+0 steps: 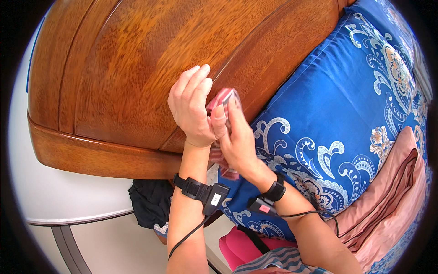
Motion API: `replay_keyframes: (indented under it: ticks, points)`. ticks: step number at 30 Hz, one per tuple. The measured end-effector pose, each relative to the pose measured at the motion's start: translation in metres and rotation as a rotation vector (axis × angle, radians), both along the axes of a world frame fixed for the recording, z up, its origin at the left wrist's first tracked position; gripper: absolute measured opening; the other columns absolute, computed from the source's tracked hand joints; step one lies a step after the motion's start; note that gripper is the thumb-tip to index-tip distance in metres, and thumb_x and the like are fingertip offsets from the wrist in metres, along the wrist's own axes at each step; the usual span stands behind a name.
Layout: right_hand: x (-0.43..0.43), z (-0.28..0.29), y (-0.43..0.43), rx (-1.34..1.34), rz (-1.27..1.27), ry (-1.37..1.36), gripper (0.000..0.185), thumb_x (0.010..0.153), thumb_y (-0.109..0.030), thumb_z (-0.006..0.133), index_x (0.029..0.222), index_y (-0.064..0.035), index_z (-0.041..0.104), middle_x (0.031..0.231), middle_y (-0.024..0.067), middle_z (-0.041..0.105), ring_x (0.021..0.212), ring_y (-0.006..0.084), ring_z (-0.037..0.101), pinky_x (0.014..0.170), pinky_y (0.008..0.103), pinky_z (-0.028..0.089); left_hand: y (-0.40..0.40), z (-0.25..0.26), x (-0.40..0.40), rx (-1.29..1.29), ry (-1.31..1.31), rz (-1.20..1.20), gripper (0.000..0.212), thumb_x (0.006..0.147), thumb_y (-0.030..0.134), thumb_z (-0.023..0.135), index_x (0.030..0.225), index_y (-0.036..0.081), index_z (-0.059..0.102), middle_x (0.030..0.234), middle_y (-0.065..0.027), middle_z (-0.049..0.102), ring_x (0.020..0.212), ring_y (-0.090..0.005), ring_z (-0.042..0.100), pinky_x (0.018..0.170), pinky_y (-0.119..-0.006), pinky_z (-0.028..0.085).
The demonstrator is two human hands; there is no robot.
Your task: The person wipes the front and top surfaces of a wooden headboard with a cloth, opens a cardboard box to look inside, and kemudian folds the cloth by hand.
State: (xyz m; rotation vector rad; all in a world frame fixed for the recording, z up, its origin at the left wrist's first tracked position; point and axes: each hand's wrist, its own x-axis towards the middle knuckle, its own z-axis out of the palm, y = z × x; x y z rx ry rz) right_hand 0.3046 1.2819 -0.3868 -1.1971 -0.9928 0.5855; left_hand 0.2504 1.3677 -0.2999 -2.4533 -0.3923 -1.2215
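Observation:
My right hand grips a red-and-white patterned cloth, which is slightly blurred and hangs down below the wrist. Close beside it, my left hand has its fingers raised and slightly curled, with the thumb in front of part of the cloth. Whether the left palm touches the cloth is hidden. Both hands are over the lower edge of a polished wooden bed board. Each wrist wears a black strap with a small cabled box, the left box and the right box.
Blue bedding with white scroll patterns lies along the board's right side. Folded pink fabric rests on it. Below the board are crumpled black fabric and a bright pink item. A white surface curves at left.

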Motion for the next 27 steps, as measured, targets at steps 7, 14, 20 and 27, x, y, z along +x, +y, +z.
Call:
replay_keyframes:
  ticks: [7, 14, 20, 27]
  points:
    - [0.026, 0.029, 0.022, -0.011, -0.163, -0.104, 0.063, 0.089, -0.008, 0.056, 0.149, -0.0089, 0.039, 0.129, 0.0224, 0.055, 0.097, 0.0450, 0.063, 0.077, 0.0482, 0.054, -0.001, -0.002, 0.000, -0.001, -0.026, -0.027, 0.044, 0.105, 0.037, 0.039, 0.125, -0.001, 0.049, 0.120, -0.0228, 0.063, 0.110, -0.0405, 0.059, 0.097, -0.049, 0.046]
    - [0.030, 0.025, 0.018, 0.056, -0.155, -0.196, 0.061, 0.087, -0.008, 0.058, 0.147, -0.0094, 0.044, 0.126, 0.0200, 0.057, 0.089, 0.0435, 0.066, 0.072, 0.0484, 0.056, -0.001, -0.003, 0.002, 0.003, -0.038, -0.024, 0.043, 0.104, 0.037, 0.042, 0.123, -0.001, 0.051, 0.119, -0.0225, 0.063, 0.107, -0.0407, 0.059, 0.095, -0.050, 0.047]
    - [0.023, 0.028, 0.027, 0.033, -0.162, -0.164, 0.060, 0.093, -0.015, 0.054, 0.150, -0.0104, 0.038, 0.134, 0.0219, 0.052, 0.105, 0.0458, 0.062, 0.085, 0.0500, 0.053, -0.004, 0.004, 0.001, -0.053, -0.078, -0.054, 0.044, 0.100, 0.041, 0.053, 0.119, 0.001, 0.055, 0.114, -0.0199, 0.065, 0.105, -0.0395, 0.061, 0.092, -0.049, 0.048]
    - [-0.010, 0.035, 0.010, 0.013, -0.195, -0.263, 0.057, 0.096, -0.020, 0.056, 0.150, -0.0093, 0.039, 0.114, 0.0217, 0.056, 0.093, 0.0445, 0.064, 0.072, 0.0510, 0.054, -0.058, 0.011, -0.019, -0.384, -0.357, -0.083, 0.019, 0.096, 0.007, 0.054, 0.111, -0.003, 0.059, 0.109, -0.0188, 0.065, 0.101, -0.0322, 0.063, 0.092, -0.041, 0.050]
